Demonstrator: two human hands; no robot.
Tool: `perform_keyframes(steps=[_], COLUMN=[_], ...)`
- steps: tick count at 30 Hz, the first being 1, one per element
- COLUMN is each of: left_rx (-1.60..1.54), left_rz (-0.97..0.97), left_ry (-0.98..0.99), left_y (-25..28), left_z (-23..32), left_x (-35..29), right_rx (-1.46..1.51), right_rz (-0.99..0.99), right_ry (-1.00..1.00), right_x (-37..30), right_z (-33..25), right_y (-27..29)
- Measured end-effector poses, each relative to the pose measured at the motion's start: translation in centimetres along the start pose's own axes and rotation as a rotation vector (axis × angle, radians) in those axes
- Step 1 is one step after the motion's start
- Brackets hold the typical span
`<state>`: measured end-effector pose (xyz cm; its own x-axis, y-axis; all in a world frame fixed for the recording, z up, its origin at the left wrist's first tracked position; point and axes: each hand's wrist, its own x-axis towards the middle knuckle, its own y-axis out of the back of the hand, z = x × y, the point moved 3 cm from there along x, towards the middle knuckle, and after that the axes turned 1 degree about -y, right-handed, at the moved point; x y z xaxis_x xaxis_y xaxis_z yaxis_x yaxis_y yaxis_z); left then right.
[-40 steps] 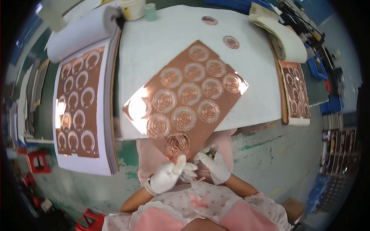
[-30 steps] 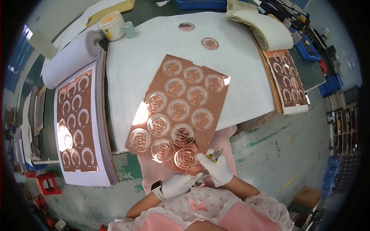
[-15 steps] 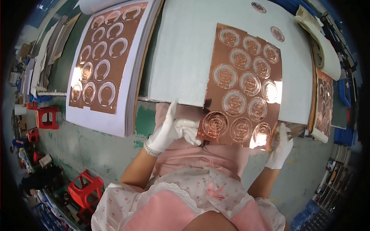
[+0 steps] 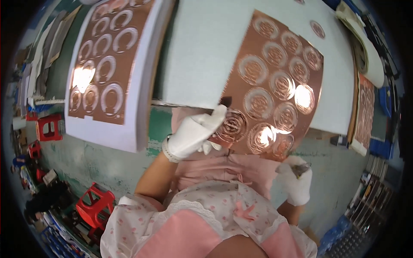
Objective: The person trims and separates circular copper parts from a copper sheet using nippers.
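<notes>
My left hand (image 4: pixel 193 132), in a white glove, pinches the lower left corner of a copper-coloured sheet (image 4: pixel 235 95), thumb on top and fingers underneath. Rows of clear round embossed labels cover the sheet, which tilts over the table's near edge. Just below its lower right corner is my right hand (image 4: pixel 296 179), gloved too and curled around a small greyish metal tool (image 4: pixel 302 168). Blur hides the tool's kind. Some of the round labels glare with reflected light.
A white-topped table (image 4: pixel 193 56) lies under the sheet. To the left, a stack of white paper (image 4: pixel 137 124) bears another copper sheet (image 4: pixel 103 112). A loose oval label (image 4: pixel 317 29) lies at the far right. Red stools (image 4: pixel 95 208) stand on the floor at left.
My left thumb has come down onto the sheet's corner. The sheet has turned clockwise, its near end shifting left. My right hand has moved down and left, off the sheet's right edge.
</notes>
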<state>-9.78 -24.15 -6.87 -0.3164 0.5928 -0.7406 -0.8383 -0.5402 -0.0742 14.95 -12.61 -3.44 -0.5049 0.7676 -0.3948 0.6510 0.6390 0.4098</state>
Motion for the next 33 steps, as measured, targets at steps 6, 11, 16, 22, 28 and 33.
perform_keyframes(steps=[6, 11, 16, 22, 28, 33], left_rx=[-0.196, 0.040, 0.014, -0.020, 0.002, 0.000], left_rz=[-0.150, -0.363, -0.295, -0.253, -0.339, -0.399], left_ry=[-0.088, -0.194, -0.238, -0.144, -0.128, -0.104], left_y=[-1.0, -3.1, -3.8, -1.6, -1.4, -0.9], left_z=[-0.1, -1.2, -1.6, -1.0, -2.5, -3.6], left_x=[-0.9, -1.4, -2.3, -3.5, -3.3, -3.8], right_rx=[0.627, 0.896, 1.039, 1.174, 0.501, 0.391], right_rz=[0.104, -0.160, -0.371, -0.167, 0.110, -0.027], right_ry=[0.014, 0.271, 0.434, 0.260, 0.006, 0.117], right_x=[0.5, 2.1, 1.8, 2.8, 2.8, 2.9], right_z=[1.9, 4.5, 1.7, 1.1, -1.8, -2.0], right_y=[4.4, 6.9, 7.9, 8.4, 4.5, 3.4])
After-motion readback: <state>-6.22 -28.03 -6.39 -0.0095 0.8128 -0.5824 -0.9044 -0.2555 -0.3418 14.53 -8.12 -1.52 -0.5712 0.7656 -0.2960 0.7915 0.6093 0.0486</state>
